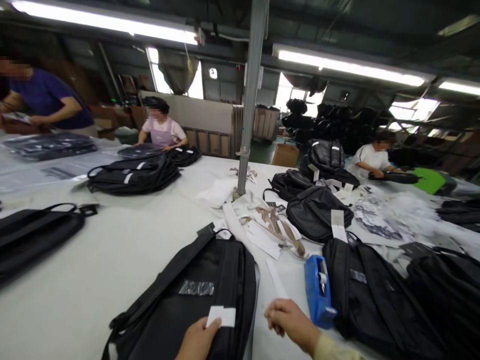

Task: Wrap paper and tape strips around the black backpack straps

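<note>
Directly before me a black backpack (180, 305) lies on the white table, its straps facing up and a shiny strip of clear tape (197, 288) across it. Over its right side my left hand (200, 337) pinches a small white paper (222, 316) between thumb and fingers. My right hand (287, 320) is above the table just right of the backpack, its fingers curled together; whether anything is in them I cannot make out. Close to the right hand stands a blue tape dispenser (320, 290) with a roll in it.
Further black backpacks (371, 285) lie to the right, and another (37, 235) at the left. Paper and brown strips (275, 227) are heaped near a metal post (248, 100). Three people work around the table, one across from me (163, 127). Clear plastic bags (397, 210) lie at right.
</note>
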A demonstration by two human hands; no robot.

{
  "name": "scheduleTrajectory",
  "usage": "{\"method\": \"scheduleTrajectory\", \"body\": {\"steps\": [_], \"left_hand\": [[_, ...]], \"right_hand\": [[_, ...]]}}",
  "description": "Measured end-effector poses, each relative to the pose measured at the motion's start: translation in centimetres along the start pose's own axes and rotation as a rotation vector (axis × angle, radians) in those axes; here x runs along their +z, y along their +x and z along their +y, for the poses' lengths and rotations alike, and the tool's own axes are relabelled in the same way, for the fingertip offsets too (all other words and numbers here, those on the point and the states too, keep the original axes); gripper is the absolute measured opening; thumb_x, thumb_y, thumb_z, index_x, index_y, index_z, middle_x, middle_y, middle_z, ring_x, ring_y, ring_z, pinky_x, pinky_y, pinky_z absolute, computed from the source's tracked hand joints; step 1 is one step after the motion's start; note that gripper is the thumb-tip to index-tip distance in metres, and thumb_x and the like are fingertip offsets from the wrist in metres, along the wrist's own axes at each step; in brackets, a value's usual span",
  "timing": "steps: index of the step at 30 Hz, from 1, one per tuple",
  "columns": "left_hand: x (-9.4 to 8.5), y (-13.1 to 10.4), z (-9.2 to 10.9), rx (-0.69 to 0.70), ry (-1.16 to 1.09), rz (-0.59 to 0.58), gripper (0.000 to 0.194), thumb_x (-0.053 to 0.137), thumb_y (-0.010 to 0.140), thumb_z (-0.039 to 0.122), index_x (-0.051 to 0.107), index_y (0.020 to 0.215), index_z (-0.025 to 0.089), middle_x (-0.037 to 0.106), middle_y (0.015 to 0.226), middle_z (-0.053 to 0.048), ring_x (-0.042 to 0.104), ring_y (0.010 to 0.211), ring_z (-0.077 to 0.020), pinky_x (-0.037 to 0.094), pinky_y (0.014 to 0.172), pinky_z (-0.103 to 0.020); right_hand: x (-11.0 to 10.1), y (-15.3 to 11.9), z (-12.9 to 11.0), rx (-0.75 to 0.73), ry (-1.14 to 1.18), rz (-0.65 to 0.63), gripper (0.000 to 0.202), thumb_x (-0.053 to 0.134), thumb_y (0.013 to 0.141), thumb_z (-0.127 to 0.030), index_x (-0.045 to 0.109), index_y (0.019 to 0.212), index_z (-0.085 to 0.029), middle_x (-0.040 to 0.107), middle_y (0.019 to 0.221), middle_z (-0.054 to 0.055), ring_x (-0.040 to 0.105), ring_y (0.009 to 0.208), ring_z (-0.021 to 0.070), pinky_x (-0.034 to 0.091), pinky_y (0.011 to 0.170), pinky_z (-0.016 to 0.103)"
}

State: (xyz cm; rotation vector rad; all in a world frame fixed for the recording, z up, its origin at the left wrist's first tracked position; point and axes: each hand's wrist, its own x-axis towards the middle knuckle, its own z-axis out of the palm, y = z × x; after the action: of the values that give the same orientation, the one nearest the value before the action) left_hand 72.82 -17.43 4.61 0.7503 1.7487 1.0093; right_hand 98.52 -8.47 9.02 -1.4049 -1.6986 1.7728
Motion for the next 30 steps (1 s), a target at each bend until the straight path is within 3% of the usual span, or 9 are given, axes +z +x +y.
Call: {"method": "scheduleTrajectory", "body": {"steps": [2, 4, 7, 10, 15, 19, 22, 26, 30], "left_hand": [[0.5, -0.5, 0.2, -0.015, -0.043, -0.003, 0.051, 0.065, 0.066, 0.056, 0.075, 0.085, 0.01, 0.077, 0.088, -0.014, 0.069, 0.091, -0.035, 0.052, 0.08, -0.038], [0.6, -1.0, 0.6, -0.015, -0.051, -0.012, 0.051, 0.064, 0.068, 0.055, 0.074, 0.087, 0.009, 0.076, 0.086, -0.014, 0.068, 0.088, -0.033, 0.051, 0.076, -0.036], [0.6, -1.4, 1.2, -0.01, -0.014, 0.001, 0.051, 0.063, 0.07, 0.057, 0.073, 0.083, 0.009, 0.075, 0.079, -0.012, 0.066, 0.08, -0.0311, 0.048, 0.068, -0.034], [0.6, -1.4, 1.3, 0.005, 0.002, 0.008, 0.053, 0.061, 0.071, 0.061, 0.072, 0.079, 0.01, 0.074, 0.077, -0.011, 0.065, 0.077, -0.0298, 0.046, 0.065, -0.032], [0.8, -1.2, 0.9, 0.072, 0.009, -0.01, 0.048, 0.06, 0.073, 0.056, 0.072, 0.081, 0.01, 0.074, 0.079, -0.012, 0.064, 0.081, -0.0305, 0.046, 0.071, -0.034], [0.8, -1.2, 0.6, 0.017, -0.121, -0.025, 0.043, 0.065, 0.067, 0.053, 0.071, 0.08, 0.012, 0.073, 0.08, -0.01, 0.063, 0.082, -0.0293, 0.047, 0.074, -0.034], [1.2, -1.4, 0.7, -0.054, -0.217, 0.009, 0.053, 0.065, 0.064, 0.065, 0.068, 0.072, 0.013, 0.069, 0.072, -0.008, 0.061, 0.077, -0.0273, 0.045, 0.069, -0.033], [1.6, -1.3, 1.3, -0.054, -0.081, 0.098, 0.065, 0.061, 0.058, 0.079, 0.067, 0.065, 0.015, 0.064, 0.063, -0.006, 0.056, 0.068, -0.0248, 0.041, 0.063, -0.033], [1.4, -0.9, 1.3, -0.036, 0.019, 0.131, 0.067, 0.054, 0.06, 0.083, 0.065, 0.061, 0.016, 0.061, 0.059, -0.005, 0.054, 0.065, -0.0243, 0.04, 0.06, -0.033]], "right_hand": [[2.4, 1.2, -2.3, -0.102, 0.026, -0.135, 0.018, 0.056, 0.075, -0.03, 0.067, 0.073, -0.016, 0.063, 0.061, 0.0, 0.048, 0.05, 0.0078, 0.035, 0.049, 0.021], [4.9, 3.1, -4.1, -0.145, -0.003, -0.181, 0.017, 0.059, 0.074, -0.03, 0.067, 0.069, -0.015, 0.061, 0.058, -0.002, 0.047, 0.051, 0.0075, 0.036, 0.051, 0.02], [8.0, 5.5, -5.2, -0.125, -0.11, -0.173, 0.016, 0.063, 0.072, -0.029, 0.067, 0.064, -0.015, 0.058, 0.055, -0.002, 0.049, 0.052, 0.009, 0.036, 0.051, 0.02], [9.5, 6.6, -4.7, -0.04, -0.257, -0.122, 0.016, 0.065, 0.069, -0.027, 0.067, 0.058, -0.016, 0.055, 0.05, -0.002, 0.048, 0.05, 0.0098, 0.035, 0.048, 0.021], [10.0, 7.3, -4.5, 0.116, -0.356, -0.052, 0.01, 0.067, 0.063, -0.023, 0.069, 0.057, -0.015, 0.057, 0.05, -0.001, 0.05, 0.048, 0.0104, 0.037, 0.046, 0.021], [9.9, 7.4, -5.1, 0.137, -0.456, -0.072, 0.013, 0.067, 0.065, -0.025, 0.073, 0.063, -0.014, 0.064, 0.057, 0.003, 0.055, 0.052, 0.0119, 0.037, 0.046, 0.021], [9.9, 7.4, -5.4, 0.102, -0.592, -0.096, 0.021, 0.067, 0.068, -0.032, 0.075, 0.066, -0.013, 0.069, 0.062, 0.006, 0.06, 0.059, 0.0141, 0.037, 0.049, 0.021], [9.7, 7.8, -5.1, 0.06, -0.691, -0.111, 0.033, 0.067, 0.071, -0.045, 0.076, 0.065, -0.014, 0.069, 0.062, 0.008, 0.063, 0.065, 0.0175, 0.039, 0.055, 0.024], [7.9, 7.7, -3.6, 0.042, -0.747, -0.106, 0.041, 0.07, 0.068, -0.054, 0.068, 0.053, -0.016, 0.063, 0.055, 0.007, 0.059, 0.06, 0.0167, 0.035, 0.053, 0.027]]}}
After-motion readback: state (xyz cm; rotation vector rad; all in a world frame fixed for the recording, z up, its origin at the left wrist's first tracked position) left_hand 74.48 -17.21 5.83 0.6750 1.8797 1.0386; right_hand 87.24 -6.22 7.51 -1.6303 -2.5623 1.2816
